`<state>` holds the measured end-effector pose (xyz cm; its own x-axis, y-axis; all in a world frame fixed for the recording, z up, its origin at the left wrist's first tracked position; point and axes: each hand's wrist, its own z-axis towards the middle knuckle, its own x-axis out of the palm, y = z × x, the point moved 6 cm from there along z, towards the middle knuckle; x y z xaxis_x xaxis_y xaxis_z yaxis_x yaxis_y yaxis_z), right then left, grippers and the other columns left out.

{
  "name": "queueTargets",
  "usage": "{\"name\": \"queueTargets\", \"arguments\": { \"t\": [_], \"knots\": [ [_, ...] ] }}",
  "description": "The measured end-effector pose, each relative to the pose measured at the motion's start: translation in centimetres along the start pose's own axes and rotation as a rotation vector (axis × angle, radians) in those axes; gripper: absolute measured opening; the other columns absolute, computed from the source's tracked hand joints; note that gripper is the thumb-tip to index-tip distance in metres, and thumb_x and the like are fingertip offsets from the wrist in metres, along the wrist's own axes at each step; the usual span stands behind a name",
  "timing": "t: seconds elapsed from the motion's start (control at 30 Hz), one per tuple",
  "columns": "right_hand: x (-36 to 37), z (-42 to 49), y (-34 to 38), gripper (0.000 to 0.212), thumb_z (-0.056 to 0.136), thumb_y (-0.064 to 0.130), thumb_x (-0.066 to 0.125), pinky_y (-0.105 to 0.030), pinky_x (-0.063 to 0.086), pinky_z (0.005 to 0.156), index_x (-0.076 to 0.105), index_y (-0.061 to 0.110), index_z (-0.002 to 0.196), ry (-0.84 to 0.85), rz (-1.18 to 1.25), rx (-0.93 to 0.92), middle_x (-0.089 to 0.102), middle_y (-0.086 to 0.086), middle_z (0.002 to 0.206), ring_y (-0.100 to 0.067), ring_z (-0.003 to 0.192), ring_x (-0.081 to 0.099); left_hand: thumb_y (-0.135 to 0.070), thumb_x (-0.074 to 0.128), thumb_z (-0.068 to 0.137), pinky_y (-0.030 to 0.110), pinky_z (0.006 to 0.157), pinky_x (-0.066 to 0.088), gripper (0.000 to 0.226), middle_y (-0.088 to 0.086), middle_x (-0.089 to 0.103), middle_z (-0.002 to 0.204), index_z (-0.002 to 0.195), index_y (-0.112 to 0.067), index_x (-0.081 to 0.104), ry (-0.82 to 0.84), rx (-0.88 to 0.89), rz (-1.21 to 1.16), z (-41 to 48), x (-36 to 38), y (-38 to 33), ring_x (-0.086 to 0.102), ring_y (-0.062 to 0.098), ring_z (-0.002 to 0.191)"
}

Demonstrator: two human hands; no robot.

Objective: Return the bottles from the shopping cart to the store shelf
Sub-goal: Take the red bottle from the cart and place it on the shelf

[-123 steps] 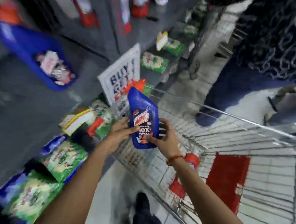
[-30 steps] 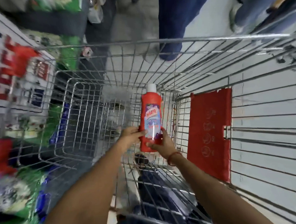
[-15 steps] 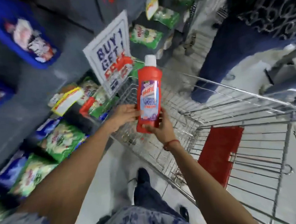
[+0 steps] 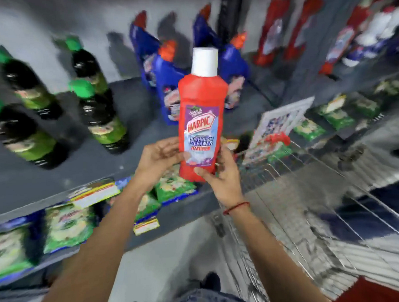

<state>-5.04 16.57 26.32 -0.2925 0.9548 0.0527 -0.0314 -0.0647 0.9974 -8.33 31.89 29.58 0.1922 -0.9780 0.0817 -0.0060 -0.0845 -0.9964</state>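
Note:
A red Harpic bathroom cleaner bottle [image 4: 202,113] with a white cap stands upright in the air in front of the grey store shelf [image 4: 63,165]. My left hand [image 4: 158,157] grips its lower left side. My right hand [image 4: 220,175] holds it from below and from the right. Behind the bottle, blue Harpic bottles [image 4: 165,83] with red caps stand on the shelf. The wire shopping cart [image 4: 312,202] is at the lower right, its inside blurred.
Dark bottles with green caps [image 4: 99,114] stand on the shelf at the left. Red bottles [image 4: 273,29] stand at the back right. Green packets [image 4: 66,224] fill the lower shelf. A promotional sign [image 4: 278,126] sits by the cart's front. My shoe [image 4: 212,281] shows on the floor.
I lifted the red bottle out of the cart with both hands and raised it to the shelf with the blue bottles. The view swung up and left from the cart to the shelf.

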Motion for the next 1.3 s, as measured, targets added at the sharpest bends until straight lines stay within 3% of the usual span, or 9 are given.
{"name": "queueTargets", "arguments": {
  "t": [0.13,0.3,0.6,0.7,0.8,0.9,1.1,1.2,1.3],
  "knots": [
    [10.1,-0.5,1.4,0.055,0.068,-0.005,0.075,-0.020,0.053,0.081,0.053,0.018,0.113,0.241,-0.043,-0.052,0.062,-0.010,0.107,-0.003,0.091,0.063,0.017,0.060,0.071,0.011,0.068,0.053,0.040,-0.018,0.075,0.076,0.103,-0.008,0.062,-0.207,0.080,0.003,-5.4,-9.9,-3.0,0.067,-0.003,0.076],
    [22.0,-2.4,2.9,0.048,0.069,0.014,0.079,-0.043,0.054,0.089,0.052,0.039,0.100,0.462,-0.152,-0.163,0.066,-0.008,0.105,-0.024,0.098,0.065,0.011,0.065,0.069,0.013,0.071,0.054,0.040,-0.015,0.076,0.085,0.102,-0.012,0.065,-0.423,0.166,0.051,-12.5,-20.1,-5.3,0.068,0.000,0.082],
    [39.1,-5.2,2.2,0.057,0.066,0.007,0.080,-0.057,0.048,0.090,0.048,0.004,0.113,0.675,-0.268,-0.262,0.063,-0.022,0.113,-0.037,0.105,0.060,0.012,0.064,0.073,0.011,0.073,0.052,0.041,-0.020,0.074,0.086,0.101,-0.019,0.063,-0.675,0.193,0.122,-21.1,-32.8,-6.0,0.068,-0.002,0.087],
    [42.4,-5.4,1.6,0.057,0.065,0.004,0.080,-0.056,0.048,0.091,0.048,0.001,0.112,0.686,-0.291,-0.286,0.062,-0.022,0.113,-0.035,0.105,0.059,0.012,0.064,0.073,0.012,0.072,0.053,0.041,-0.004,0.074,0.096,0.104,-0.015,0.063,-0.732,0.197,0.095,-22.0,-35.7,-5.2,0.068,-0.001,0.087],
    [44.5,-5.5,0.4,0.059,0.066,0.002,0.079,-0.052,0.048,0.092,0.047,0.000,0.115,0.706,-0.343,-0.286,0.061,-0.022,0.114,-0.035,0.107,0.058,0.011,0.064,0.074,0.016,0.076,0.054,0.043,0.020,0.061,0.119,0.115,-0.002,0.058,-0.744,0.179,0.070,-22.2,-37.9,-3.6,0.068,0.004,0.091],
    [45.5,-5.5,-0.7,0.057,0.068,0.007,0.079,-0.035,0.046,0.086,0.047,0.002,0.115,0.682,-0.407,-0.312,0.061,-0.020,0.111,-0.033,0.105,0.058,0.007,0.065,0.076,0.018,0.079,0.054,0.043,0.018,0.062,0.119,0.117,-0.003,0.057,-0.729,0.161,0.075,-22.1,-39.5,-2.3,0.067,0.008,0.096],
    [47.0,-5.4,-2.0,0.048,0.073,0.017,0.077,-0.046,0.053,0.088,0.050,0.008,0.111,0.674,-0.401,-0.243,0.066,-0.016,0.110,-0.028,0.101,0.063,-0.003,0.070,0.076,0.026,0.096,0.048,0.047,0.010,0.063,0.122,0.120,-0.006,0.056,-0.633,0.034,0.351,-21.3,-42.0,0.0,0.061,0.020,0.110],
    [48.0,-5.3,-2.4,0.047,0.074,0.020,0.076,-0.048,0.053,0.090,0.052,0.010,0.113,0.681,-0.408,-0.214,0.066,-0.015,0.112,-0.026,0.101,0.064,-0.013,0.072,0.076,0.001,0.086,0.038,0.047,0.000,0.063,0.117,0.120,-0.008,0.057,-0.618,-0.014,0.603,-20.8,-43.7,0.6,0.059,0.019,0.110],
    [49.5,-4.9,-2.6,0.053,0.074,0.017,0.076,-0.047,0.051,0.095,0.051,0.011,0.120,0.708,-0.415,-0.184,0.066,-0.014,0.116,-0.025,0.105,0.063,-0.018,0.072,0.076,-0.004,0.079,0.033,0.048,0.008,0.064,0.121,0.120,-0.008,0.057,-0.604,-0.016,0.675,-20.2,-45.4,0.4,0.057,0.013,0.107]
  ]
}}
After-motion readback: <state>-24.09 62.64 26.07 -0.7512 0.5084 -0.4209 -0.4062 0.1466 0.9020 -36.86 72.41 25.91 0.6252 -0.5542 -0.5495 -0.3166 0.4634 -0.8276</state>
